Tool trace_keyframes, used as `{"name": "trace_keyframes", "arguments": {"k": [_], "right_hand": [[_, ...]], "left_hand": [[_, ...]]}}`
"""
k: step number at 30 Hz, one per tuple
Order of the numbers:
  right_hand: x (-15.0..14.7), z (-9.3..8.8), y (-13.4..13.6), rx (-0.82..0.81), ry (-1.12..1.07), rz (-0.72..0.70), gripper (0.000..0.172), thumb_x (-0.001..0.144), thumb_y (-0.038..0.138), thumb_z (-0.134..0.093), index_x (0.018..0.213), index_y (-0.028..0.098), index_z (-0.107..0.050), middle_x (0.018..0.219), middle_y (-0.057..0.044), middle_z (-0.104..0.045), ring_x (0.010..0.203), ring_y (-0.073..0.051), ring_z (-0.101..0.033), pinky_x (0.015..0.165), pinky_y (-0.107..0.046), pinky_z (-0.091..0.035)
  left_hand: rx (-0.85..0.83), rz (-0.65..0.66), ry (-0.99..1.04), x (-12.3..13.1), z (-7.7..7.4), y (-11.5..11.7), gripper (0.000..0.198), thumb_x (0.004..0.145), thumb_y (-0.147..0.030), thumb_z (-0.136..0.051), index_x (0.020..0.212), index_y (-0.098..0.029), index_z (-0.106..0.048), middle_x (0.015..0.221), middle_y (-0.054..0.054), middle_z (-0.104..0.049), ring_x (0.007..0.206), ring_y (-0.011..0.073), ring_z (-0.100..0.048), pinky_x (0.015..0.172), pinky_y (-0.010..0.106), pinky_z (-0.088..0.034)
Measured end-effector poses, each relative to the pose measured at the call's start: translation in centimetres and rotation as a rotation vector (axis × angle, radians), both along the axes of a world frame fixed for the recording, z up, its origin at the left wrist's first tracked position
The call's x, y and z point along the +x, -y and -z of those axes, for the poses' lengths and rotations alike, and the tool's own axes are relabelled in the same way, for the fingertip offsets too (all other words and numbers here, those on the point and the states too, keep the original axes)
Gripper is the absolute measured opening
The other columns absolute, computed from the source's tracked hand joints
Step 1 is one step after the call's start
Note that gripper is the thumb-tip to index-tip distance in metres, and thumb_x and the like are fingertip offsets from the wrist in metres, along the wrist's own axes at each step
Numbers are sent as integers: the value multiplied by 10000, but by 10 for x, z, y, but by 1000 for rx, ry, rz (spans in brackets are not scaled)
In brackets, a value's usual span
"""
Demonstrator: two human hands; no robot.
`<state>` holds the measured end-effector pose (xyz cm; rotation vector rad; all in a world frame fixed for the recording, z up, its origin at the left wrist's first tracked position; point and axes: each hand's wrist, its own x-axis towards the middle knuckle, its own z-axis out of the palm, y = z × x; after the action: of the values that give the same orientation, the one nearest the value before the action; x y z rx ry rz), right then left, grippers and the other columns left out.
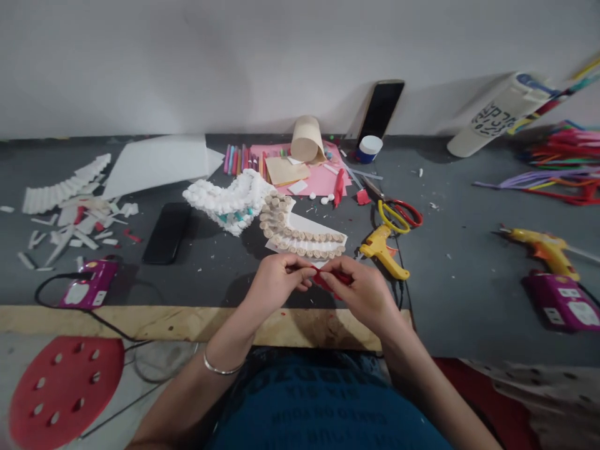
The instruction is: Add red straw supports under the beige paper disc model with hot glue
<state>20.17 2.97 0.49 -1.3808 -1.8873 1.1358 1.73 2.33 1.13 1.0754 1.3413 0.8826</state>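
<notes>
A small red piece is pinched between my two hands above the front of the table; whether it is paper or felt I cannot tell. My left hand grips its left end with thumb and fingertips. Around its right part the fingers of my right hand are closed, hiding some of it. Just beyond my hands lies a curved white card piece edged with rows of beige rolls. Touching its left end is a fluffy white curved piece with teal bits on it.
To the right lie a yellow glue gun and scissors. Another glue gun is farther right, near a purple box. On the left are a black phone and white scraps. A cardboard roll stands behind.
</notes>
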Motion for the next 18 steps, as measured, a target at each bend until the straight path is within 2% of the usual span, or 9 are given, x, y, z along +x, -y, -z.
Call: {"name": "trace_keyframes", "arguments": {"k": [8, 13, 18], "right_hand": [[2, 3, 1, -34, -11, -8, 152, 885, 326, -605, 869, 202, -691, 763, -33, -720, 655, -150, -640, 601, -249, -466], [5, 3, 0, -15, -1, -36, 176, 884, 351, -607, 912, 198, -689, 778, -44, -714, 669, -164, -645, 609, -263, -482], [26, 16, 5, -15, 100, 4, 179, 918, 317, -536, 946, 202, -670, 773, -43, -702, 678, -181, -645, 613, -286, -481]], "left_hand": [[-52, 33, 110, 1, 5, -1, 163, 720, -247, -789, 690, -161, -653, 547, -15, -638, 487, 103, -625, 500, 205, -566], [-48, 98, 124, 1, 9, 0, 265, 720, -328, -795, 689, -173, -582, 643, -27, -613, 498, 83, -586, 468, 201, -550], [-41, 47, 109, -5, 9, 1, 265, 738, -332, -755, 686, -198, -532, 694, -26, -571, 521, 88, -567, 455, 216, -536]]}}
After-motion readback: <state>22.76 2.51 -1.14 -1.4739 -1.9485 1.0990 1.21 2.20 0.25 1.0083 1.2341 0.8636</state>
